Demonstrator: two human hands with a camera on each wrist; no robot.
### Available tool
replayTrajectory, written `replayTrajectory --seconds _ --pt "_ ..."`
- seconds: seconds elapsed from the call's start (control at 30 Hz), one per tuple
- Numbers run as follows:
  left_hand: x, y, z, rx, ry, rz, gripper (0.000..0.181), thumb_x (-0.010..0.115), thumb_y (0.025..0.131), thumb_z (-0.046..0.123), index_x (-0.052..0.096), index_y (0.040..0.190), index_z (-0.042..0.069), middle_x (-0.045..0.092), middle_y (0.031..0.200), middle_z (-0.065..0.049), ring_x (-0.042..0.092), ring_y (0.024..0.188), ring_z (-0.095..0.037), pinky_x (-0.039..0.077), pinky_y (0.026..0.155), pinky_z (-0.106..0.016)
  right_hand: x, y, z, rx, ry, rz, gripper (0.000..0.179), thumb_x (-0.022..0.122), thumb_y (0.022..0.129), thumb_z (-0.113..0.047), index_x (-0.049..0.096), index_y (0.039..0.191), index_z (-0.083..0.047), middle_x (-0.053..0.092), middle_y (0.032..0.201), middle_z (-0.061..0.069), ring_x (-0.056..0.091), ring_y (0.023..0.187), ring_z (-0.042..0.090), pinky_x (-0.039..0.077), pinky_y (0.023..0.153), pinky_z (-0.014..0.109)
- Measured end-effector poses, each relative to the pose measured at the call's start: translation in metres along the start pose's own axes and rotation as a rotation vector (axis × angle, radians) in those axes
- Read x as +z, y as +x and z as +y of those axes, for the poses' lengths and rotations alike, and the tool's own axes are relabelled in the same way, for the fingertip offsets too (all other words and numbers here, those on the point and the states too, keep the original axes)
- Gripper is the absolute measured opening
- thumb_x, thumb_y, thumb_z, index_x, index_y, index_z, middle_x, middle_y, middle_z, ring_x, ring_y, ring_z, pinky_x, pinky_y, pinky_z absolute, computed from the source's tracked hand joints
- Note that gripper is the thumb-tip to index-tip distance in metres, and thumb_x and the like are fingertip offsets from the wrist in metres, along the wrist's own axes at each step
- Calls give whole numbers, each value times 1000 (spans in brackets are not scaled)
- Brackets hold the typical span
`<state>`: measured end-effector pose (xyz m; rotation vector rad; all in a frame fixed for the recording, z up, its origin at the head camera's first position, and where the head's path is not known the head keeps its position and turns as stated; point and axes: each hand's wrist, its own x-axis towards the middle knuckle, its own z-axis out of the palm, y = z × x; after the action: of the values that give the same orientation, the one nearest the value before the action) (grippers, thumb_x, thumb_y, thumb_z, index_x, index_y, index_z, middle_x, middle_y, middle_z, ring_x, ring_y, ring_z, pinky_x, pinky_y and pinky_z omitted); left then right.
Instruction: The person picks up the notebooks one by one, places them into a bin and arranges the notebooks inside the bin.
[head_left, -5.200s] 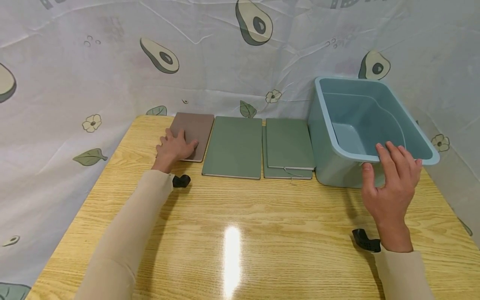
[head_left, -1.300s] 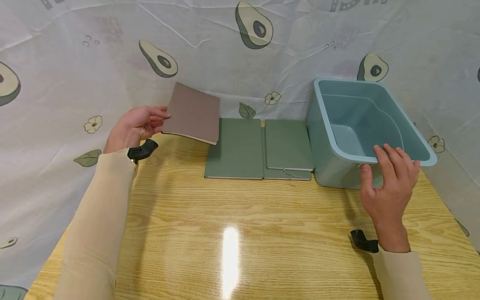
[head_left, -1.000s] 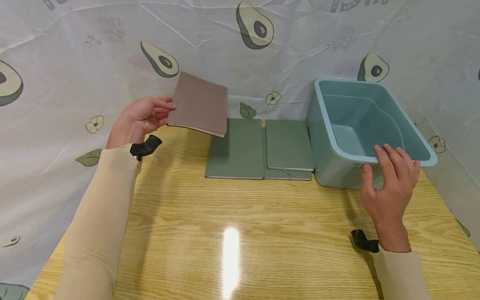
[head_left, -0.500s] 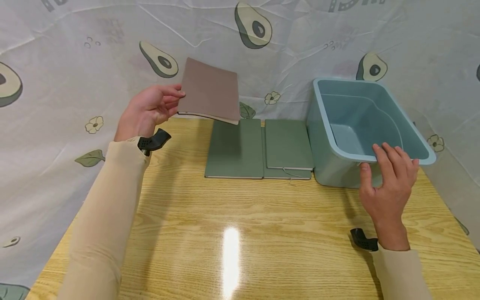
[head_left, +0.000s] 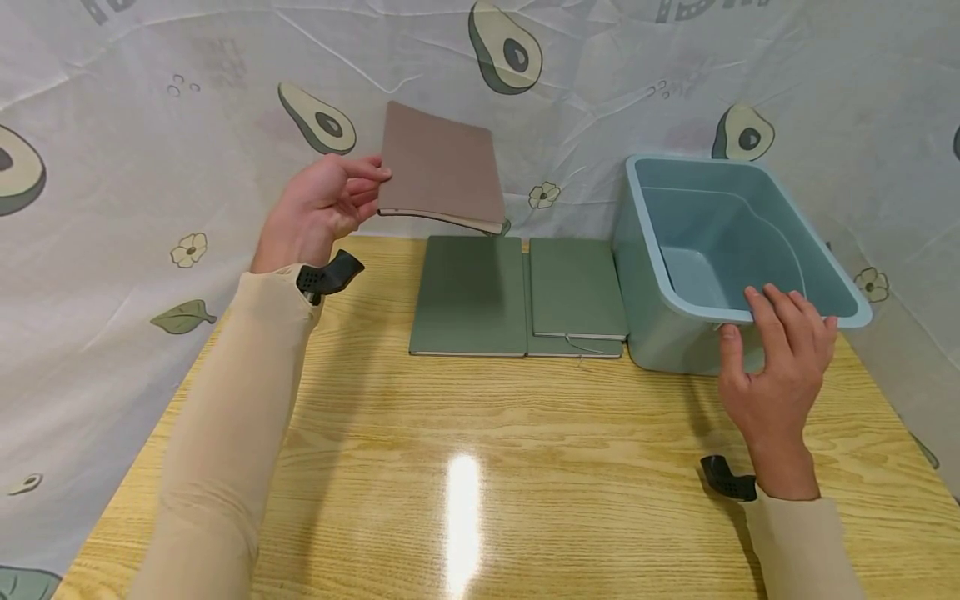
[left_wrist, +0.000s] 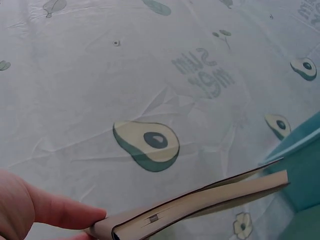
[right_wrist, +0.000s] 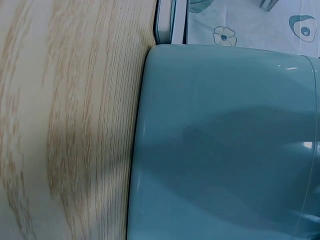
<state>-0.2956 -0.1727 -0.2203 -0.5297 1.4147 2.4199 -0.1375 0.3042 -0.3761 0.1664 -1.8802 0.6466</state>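
In the head view my left hand (head_left: 322, 204) pinches the spine side of a brown notebook (head_left: 441, 162) and holds it tilted above the table. The left wrist view shows its page edges (left_wrist: 210, 200), with the cover slightly apart from the pages. My right hand (head_left: 778, 358) grips the near rim of a blue plastic bin (head_left: 675, 333), fingers over the edge and thumb outside. A large green notebook (head_left: 468, 308) lies flat below the raised one. To its right, a smaller green notebook (head_left: 577, 287) rests on another green notebook (head_left: 543, 346).
The bin stands at the right of the wooden table (head_left: 420, 467), its left wall close beside the stacked notebooks. A printed cloth (head_left: 187, 125) hangs behind the table and along its sides. A bookmark ribbon (head_left: 585, 346) sticks out of the stack.
My left hand lay on the brown notebook at the table's left; it has since lifted it and carried it up and to the right. My right hand has stayed on the bin's rim.
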Motion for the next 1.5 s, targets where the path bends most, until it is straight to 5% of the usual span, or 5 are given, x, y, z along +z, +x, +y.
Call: replayTrajectory --seconds 0.33,0.67,0.87,1.17,1.5 --pt "11 -1 -6 18 -44 -27 39 69 95 -9 70 130 8 80 94 -11 78 75 -21 62 62 -28 -1 1 -1 9 5 -6 49 64 104 -44 75 127 -3 70 131 26 56 133 47 21 125 71" --pt "21 -4 -13 40 -58 -57 36 66 98 -9 70 130 7 77 95 -10 76 77 -19 61 66 -26 -1 1 -1 4 8 -8 48 64 104 -43 76 127 -3 70 131 26 56 132 49 22 124 72" --pt "37 -3 -21 57 -37 -49 35 68 96 -10 70 128 5 76 105 -10 77 79 -20 63 66 -26 -2 1 -1 7 9 -9 48 64 103 -43 76 127 -3 70 131 27 56 131 50 22 124 72" --pt "62 3 -37 77 12 -99 26 64 99 -7 70 121 6 77 84 -7 75 70 -17 61 63 -23 -3 3 -3 4 5 -14 48 64 104 -43 75 127 -3 70 131 27 56 131 49 21 124 73" --pt "96 10 -57 84 57 -128 35 65 99 -7 68 132 4 76 88 -7 74 72 -18 62 63 -24 -3 2 0 4 -3 -22 47 64 103 -42 75 128 -3 70 131 26 56 132 49 21 124 73"
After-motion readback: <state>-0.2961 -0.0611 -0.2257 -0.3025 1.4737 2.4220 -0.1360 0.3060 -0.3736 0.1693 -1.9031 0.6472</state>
